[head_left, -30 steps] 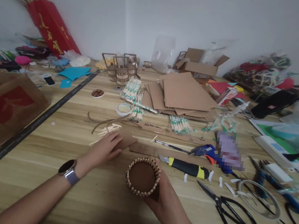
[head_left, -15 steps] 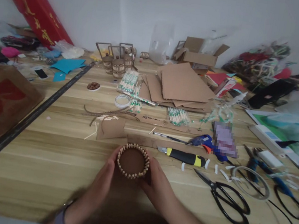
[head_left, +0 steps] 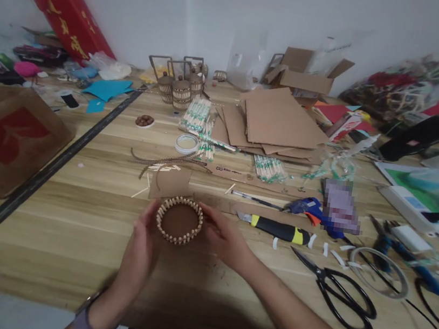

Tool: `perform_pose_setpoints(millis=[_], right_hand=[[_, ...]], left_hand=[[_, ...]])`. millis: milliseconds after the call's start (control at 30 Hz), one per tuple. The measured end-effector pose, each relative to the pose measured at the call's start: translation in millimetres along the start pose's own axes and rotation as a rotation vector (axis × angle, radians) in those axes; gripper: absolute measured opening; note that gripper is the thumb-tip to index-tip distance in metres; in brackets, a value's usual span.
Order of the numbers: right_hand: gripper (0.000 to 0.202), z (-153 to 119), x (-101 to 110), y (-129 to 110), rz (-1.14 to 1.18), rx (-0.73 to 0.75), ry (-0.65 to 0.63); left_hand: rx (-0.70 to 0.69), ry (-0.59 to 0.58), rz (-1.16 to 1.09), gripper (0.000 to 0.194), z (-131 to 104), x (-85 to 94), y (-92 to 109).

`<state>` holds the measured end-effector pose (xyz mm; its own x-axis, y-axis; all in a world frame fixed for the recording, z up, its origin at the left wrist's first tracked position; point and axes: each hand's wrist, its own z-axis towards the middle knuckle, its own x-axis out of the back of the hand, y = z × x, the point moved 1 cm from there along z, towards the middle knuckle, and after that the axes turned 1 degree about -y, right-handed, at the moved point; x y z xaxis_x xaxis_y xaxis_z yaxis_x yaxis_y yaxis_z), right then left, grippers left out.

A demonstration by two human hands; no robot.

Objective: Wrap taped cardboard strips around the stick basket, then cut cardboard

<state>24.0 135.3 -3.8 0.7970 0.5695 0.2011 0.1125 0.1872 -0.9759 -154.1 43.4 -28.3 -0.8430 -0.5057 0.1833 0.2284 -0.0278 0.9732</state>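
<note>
Stick-walled cup [head_left: 179, 221]: has moved to the left over the tabletop [head_left: 71, 231] since the earlier frame, nearer the small cardboard square [head_left: 170, 182]; it is at the near middle of the table, mouth up, though whether its base touches the wood I cannot tell.
Left hand [head_left: 137, 254]: clasps the outer wall on the left.
Right hand [head_left: 228, 242]: curls around the right side, fingers at the rim; how firmly either hand presses, I cannot tell.
Step in hand: judging by the two-sided hold, steadying or placing the cup.
Next move's demand: even, light pressure from both palms, I'd say, as one-sided squeezing might skew the ring of sticks.
Just beyond the cup: the small square, with loose sticks [head_left: 164, 167] and dark cords [head_left: 146, 161] by its far edge.
Right of it: a yellow-and-black cutter [head_left: 279, 229], blade out, then scissors [head_left: 322, 274], with a pen [head_left: 255, 198] and a blue glue gun [head_left: 307, 207] behind.
Farther back: bagged sticks [head_left: 196, 115], stacked cardboard [head_left: 287, 119] and handled, lidded pots [head_left: 181, 94].
</note>
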Motion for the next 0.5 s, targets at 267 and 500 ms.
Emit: perform_pose_setpoints(millis=[267, 500], right_hand=[[0.073, 21, -41, -14, 0.505, -0.182, 0.304], [0.090, 22, -52, -33, 0.403, -0.194, 0.395]], left_hand=[[0.101, 0.074, -0.236, 0.077, 14, -18.7, 14], [0.026, 0.099, -0.165, 0.084, 5, -25.4, 24]])
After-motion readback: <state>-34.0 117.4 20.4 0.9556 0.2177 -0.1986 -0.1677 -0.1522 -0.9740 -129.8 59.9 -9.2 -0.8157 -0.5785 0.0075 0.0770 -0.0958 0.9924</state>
